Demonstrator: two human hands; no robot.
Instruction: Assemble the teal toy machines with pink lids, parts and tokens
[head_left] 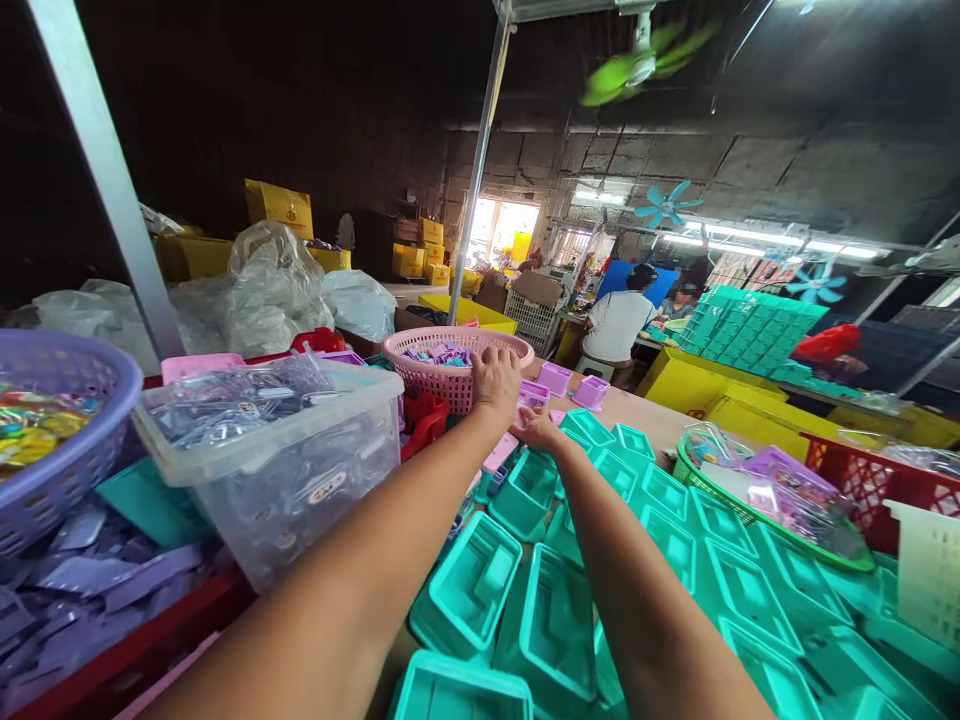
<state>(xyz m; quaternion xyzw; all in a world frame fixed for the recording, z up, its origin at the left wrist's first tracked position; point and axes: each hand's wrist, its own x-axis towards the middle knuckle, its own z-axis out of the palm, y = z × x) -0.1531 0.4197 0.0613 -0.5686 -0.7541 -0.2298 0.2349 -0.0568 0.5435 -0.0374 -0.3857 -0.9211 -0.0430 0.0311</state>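
Observation:
My left hand (496, 382) is closed over the near right rim of a pink plastic basket (431, 378), which holds small purple and blue pieces. Lower and to the right, my right hand (538, 428) reaches forward with thumb and fingers apart. Its fingertips are by the near edge of a small purple box (532, 394); whether they touch it I cannot tell. A flat pink piece (499, 455) lies just below that hand. Under and around my right forearm stand many open teal plastic boxes (474, 580), set close together.
At left stand a clear bin (300, 480) of transparent parts and a purple basket (97, 400). Red baskets (427, 422) and a metal post (480, 170) rise near the pink basket. At right lies a green tray (780, 525). A person (621, 320) sits farther back.

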